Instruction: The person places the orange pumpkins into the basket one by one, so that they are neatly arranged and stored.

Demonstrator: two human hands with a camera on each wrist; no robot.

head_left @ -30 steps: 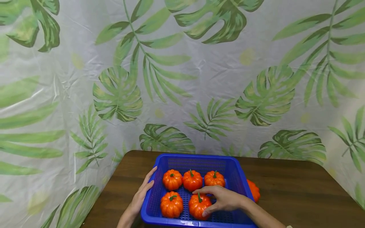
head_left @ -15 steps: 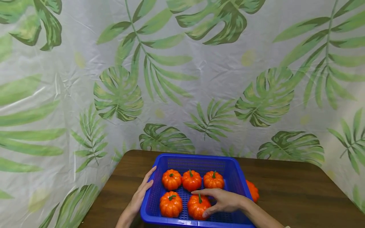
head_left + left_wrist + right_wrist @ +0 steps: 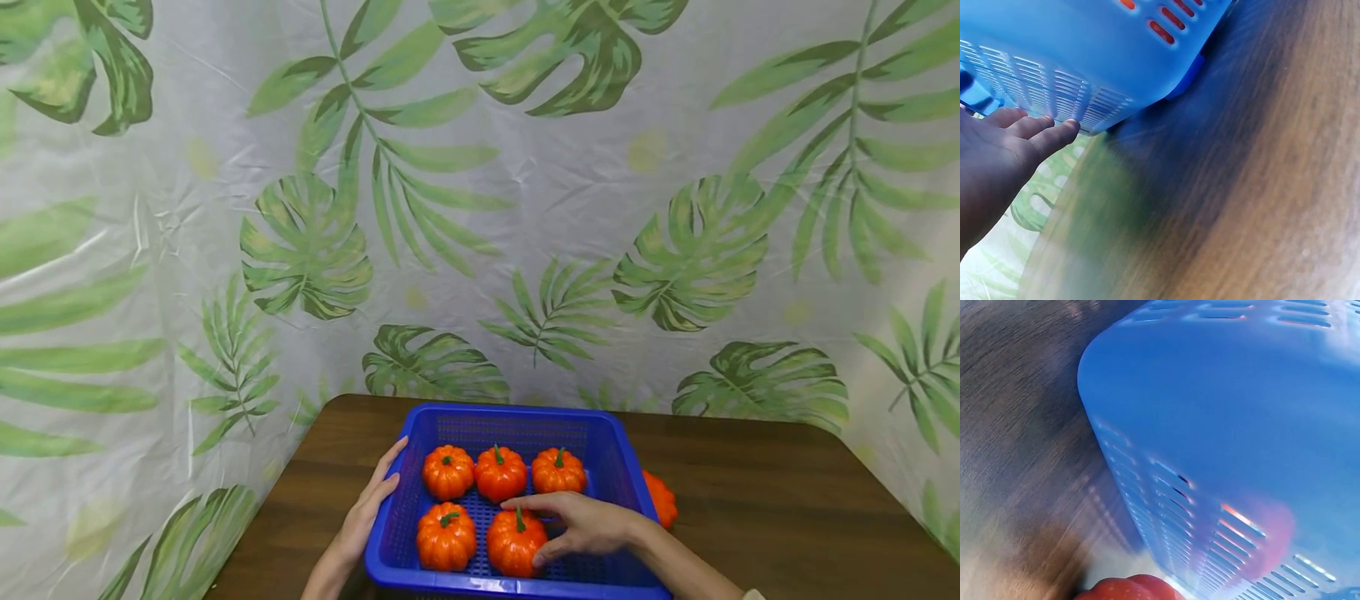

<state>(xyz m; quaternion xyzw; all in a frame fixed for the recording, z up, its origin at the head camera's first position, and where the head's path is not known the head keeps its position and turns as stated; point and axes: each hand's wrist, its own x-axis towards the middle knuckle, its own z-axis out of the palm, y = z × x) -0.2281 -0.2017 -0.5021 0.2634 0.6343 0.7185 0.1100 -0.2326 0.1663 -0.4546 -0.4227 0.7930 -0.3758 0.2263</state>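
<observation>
In the head view a blue plastic basket (image 3: 450,578) stands on the table with several small orange pumpkins in it. Three are lined up at the back, the middle pumpkin (image 3: 501,473) among them. Nearer me sit a left pumpkin (image 3: 446,537) and a right pumpkin (image 3: 512,546). My right hand (image 3: 592,523) reaches over the basket's right side and holds that right pumpkin, thumb in front and a finger behind its green stem. With extended fingers, my left hand (image 3: 1004,147) touches the basket's slotted outer left wall. The right wrist view does not show my right fingers.
Another orange pumpkin (image 3: 660,500) lies on the table outside the basket's right wall, partly hidden by it. The brown wooden table (image 3: 765,492) extends to the right. Behind it hangs a pale sheet (image 3: 570,208) printed with green leaves.
The front right pumpkin has shifted very slightly left under my right hand. My left hand stays at the basket wall; the head view itself has drifted a little.
</observation>
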